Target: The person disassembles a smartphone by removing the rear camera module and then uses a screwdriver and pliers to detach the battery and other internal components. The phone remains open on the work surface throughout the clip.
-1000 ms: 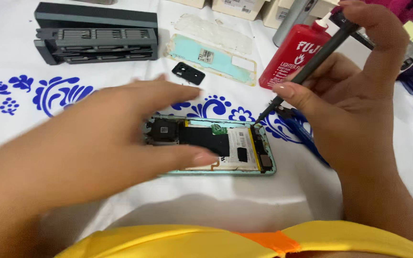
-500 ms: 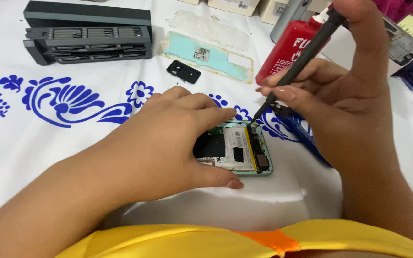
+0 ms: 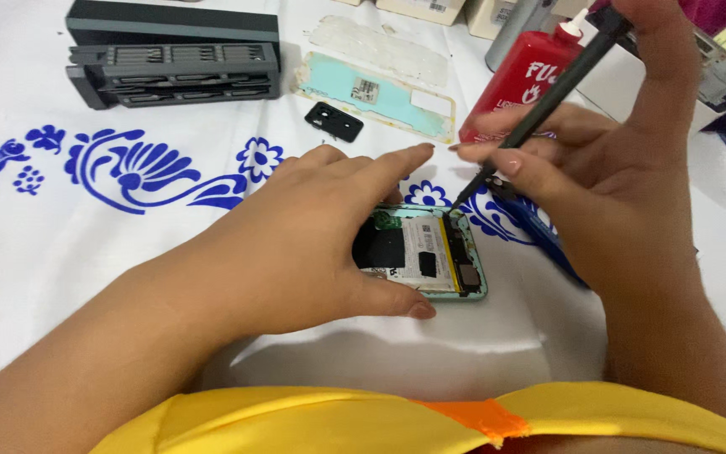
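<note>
Right hand (image 3: 623, 176) pinches the dark screwdriver (image 3: 539, 105), tip now down at the top corner of the opened phone (image 3: 434, 252), where a moment ago it hovered just off it. Left hand (image 3: 313, 244) has slid further over the phone, clamping it flat on the white cloth (image 3: 86, 252). Behind, the grey bit case (image 3: 174, 55) sits open, bits racked inside; red bottle (image 3: 523, 84) upright.

The opened mint-green phone (image 3: 430, 256) lies flat on the cloth — a dark screwdriver (image 3: 531, 118) slants onto its upper edge.
</note>
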